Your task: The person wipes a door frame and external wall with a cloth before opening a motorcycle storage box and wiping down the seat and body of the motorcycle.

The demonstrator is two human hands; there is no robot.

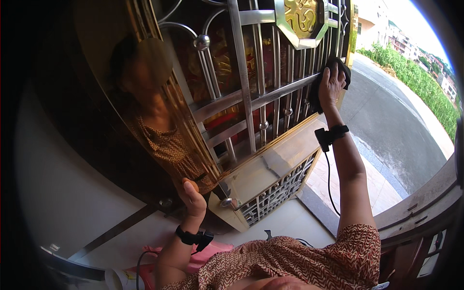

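A tall metal door (244,99) with silver bars, round knobs and gold trim stands in front of me. My right hand (332,82) reaches up to its right side and presses a black cloth (346,77) against the bars near the gold edge. The fingers lie over the cloth, which bunches out around them. Lower down, my left hand (194,200) is at the left edge of the door, thumb up and fingers curled around that edge, partly hidden. Beside it, a shiny dark panel (159,130) mirrors my patterned top. A gold octagonal plate (302,18) sits high among the bars.
A round door knob (227,203) and a lower lattice panel (278,188) are below the bars. Pink cloth or plastic (208,253) and a white container (116,279) lie at lower left. Outside to the right are a paved road (386,104) and green plants (415,77).
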